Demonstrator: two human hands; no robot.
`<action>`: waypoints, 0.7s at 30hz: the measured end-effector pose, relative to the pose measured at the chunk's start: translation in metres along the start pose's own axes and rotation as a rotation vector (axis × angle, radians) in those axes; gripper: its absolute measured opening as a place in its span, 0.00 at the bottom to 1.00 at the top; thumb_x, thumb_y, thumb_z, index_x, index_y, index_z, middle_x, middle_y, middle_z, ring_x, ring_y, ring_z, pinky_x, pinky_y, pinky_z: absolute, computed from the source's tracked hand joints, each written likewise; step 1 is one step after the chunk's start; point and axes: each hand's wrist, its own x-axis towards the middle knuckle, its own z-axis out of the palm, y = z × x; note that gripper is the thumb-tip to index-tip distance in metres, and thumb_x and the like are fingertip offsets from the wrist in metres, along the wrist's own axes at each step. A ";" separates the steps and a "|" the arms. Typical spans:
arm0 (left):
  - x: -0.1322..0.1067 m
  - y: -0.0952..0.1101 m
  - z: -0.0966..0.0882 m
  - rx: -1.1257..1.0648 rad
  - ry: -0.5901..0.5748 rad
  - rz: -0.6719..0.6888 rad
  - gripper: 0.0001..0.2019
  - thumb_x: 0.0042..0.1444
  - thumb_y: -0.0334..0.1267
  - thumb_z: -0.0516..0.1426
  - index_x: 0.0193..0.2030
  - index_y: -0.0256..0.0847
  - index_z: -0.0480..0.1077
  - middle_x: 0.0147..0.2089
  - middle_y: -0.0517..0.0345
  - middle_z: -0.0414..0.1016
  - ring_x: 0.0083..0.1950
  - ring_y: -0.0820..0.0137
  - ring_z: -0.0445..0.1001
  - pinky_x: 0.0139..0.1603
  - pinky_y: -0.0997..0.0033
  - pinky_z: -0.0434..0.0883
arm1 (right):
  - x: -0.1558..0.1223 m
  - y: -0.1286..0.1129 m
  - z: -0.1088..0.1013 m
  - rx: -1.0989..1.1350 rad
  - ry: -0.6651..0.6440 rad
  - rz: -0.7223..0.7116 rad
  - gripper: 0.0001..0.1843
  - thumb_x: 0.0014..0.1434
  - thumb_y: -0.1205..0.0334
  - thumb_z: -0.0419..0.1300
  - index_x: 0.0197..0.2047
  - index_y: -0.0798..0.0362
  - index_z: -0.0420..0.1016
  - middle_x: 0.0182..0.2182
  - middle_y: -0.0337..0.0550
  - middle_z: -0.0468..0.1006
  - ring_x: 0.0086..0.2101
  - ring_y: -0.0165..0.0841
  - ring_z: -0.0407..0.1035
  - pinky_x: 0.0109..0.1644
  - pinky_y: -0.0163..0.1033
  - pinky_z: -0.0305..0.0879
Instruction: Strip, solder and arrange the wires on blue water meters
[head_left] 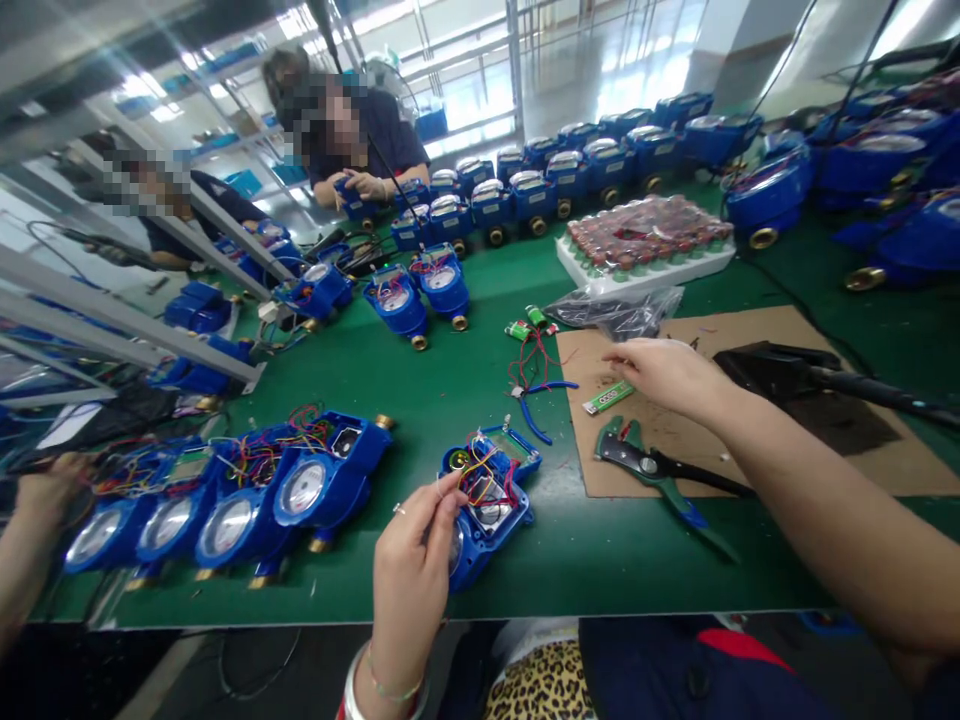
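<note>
My left hand [416, 550] pinches thin coloured wires [474, 482] at the open housing of a blue water meter [480, 545] near the table's front edge. Yellow, red and other wires spill around a white square part inside the housing. Over the cardboard sheet [581, 455] my right hand [667, 375] reaches out, its fingertips closed together; what they hold, if anything, is too small to make out. Just below those fingers lies a green and white packet [609, 397]. Green-handled wire strippers [637, 455] rest on the cardboard nearby.
Blue-handled pliers [534, 415] and red-leaded batteries [517, 330] lie beside the cardboard. Behind it are a plastic bag [619, 312] and a white tray [645, 272] of wrapped cells. More meters [304, 488] stand left and behind. A co-worker's hand [56, 485] is at left.
</note>
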 end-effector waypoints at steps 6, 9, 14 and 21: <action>-0.002 0.002 0.000 -0.016 0.016 -0.010 0.11 0.64 0.39 0.52 0.48 0.43 0.73 0.39 0.57 0.79 0.41 0.69 0.77 0.44 0.70 0.74 | 0.050 -0.054 0.003 0.033 -0.025 -0.161 0.14 0.63 0.67 0.52 0.47 0.50 0.77 0.45 0.43 0.78 0.45 0.37 0.71 0.50 0.38 0.64; -0.002 -0.001 0.001 -0.005 0.012 -0.032 0.12 0.64 0.40 0.52 0.49 0.44 0.73 0.41 0.57 0.79 0.42 0.69 0.78 0.44 0.70 0.74 | 0.062 -0.069 0.002 0.005 -0.018 -0.137 0.15 0.64 0.66 0.51 0.47 0.49 0.77 0.44 0.45 0.78 0.45 0.38 0.71 0.49 0.38 0.65; -0.002 -0.007 -0.001 0.016 0.005 0.016 0.12 0.63 0.41 0.53 0.49 0.45 0.73 0.41 0.57 0.80 0.42 0.68 0.78 0.45 0.70 0.75 | 0.064 -0.020 -0.015 -0.116 0.008 0.157 0.17 0.65 0.65 0.48 0.48 0.53 0.76 0.46 0.52 0.76 0.47 0.43 0.70 0.49 0.43 0.65; -0.001 -0.010 -0.001 0.028 0.004 0.064 0.12 0.62 0.40 0.53 0.49 0.44 0.74 0.42 0.57 0.80 0.40 0.69 0.79 0.43 0.73 0.75 | 0.057 0.086 -0.024 -0.201 -0.175 0.635 0.14 0.55 0.67 0.56 0.42 0.59 0.79 0.42 0.60 0.78 0.43 0.50 0.73 0.42 0.46 0.68</action>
